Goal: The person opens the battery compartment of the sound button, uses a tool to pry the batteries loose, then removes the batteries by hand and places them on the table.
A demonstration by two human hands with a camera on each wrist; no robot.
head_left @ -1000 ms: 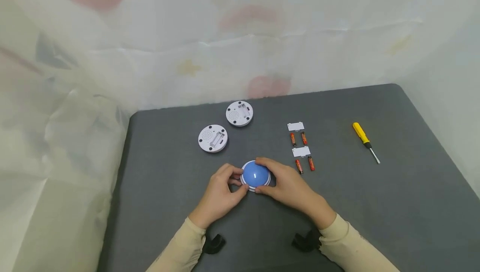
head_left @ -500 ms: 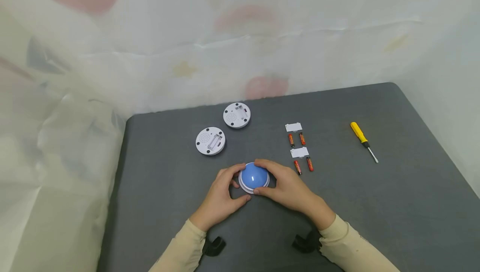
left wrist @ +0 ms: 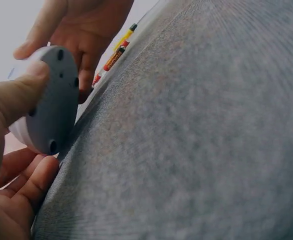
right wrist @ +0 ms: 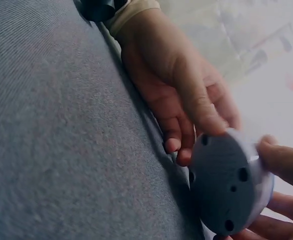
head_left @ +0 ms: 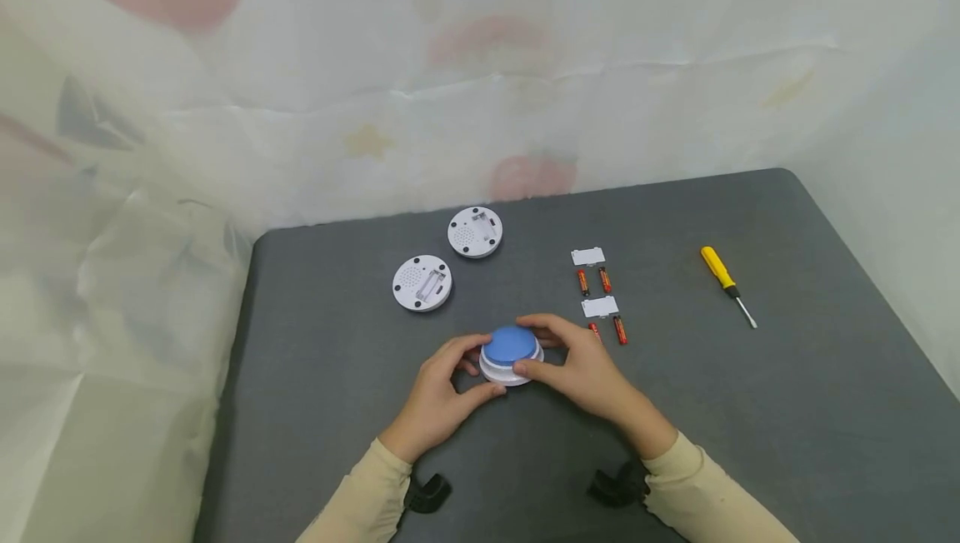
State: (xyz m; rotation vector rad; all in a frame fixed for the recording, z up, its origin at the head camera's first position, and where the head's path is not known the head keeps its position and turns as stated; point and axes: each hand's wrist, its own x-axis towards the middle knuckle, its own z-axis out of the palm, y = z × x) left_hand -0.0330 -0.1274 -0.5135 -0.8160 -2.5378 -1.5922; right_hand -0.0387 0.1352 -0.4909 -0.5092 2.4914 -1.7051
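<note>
Between both hands is a blue-domed buzzer button (head_left: 511,346) with a white round base, tilted so that its near side is raised. My left hand (head_left: 437,401) grips it from the left, the thumb on the base underside (left wrist: 59,107) in the left wrist view. From the right, my right hand (head_left: 583,372) holds the rim with thumb and fingers. The right wrist view shows black feet on the underside (right wrist: 219,182). Further back, a white round button base (head_left: 422,283) and another upturned base (head_left: 475,231) lie with open battery slots facing up.
Right of centre lie two white battery covers (head_left: 600,306) and several red batteries (head_left: 620,330). A yellow-handled screwdriver (head_left: 718,266) lies at the right of the grey table (head_left: 750,410). A patterned sheet (head_left: 315,110) hangs behind the table.
The buzzer button has tipped away from me, its near side now raised and more of the white base showing. The right hand's fingers have shifted along the rim; the left thumb has moved under the base.
</note>
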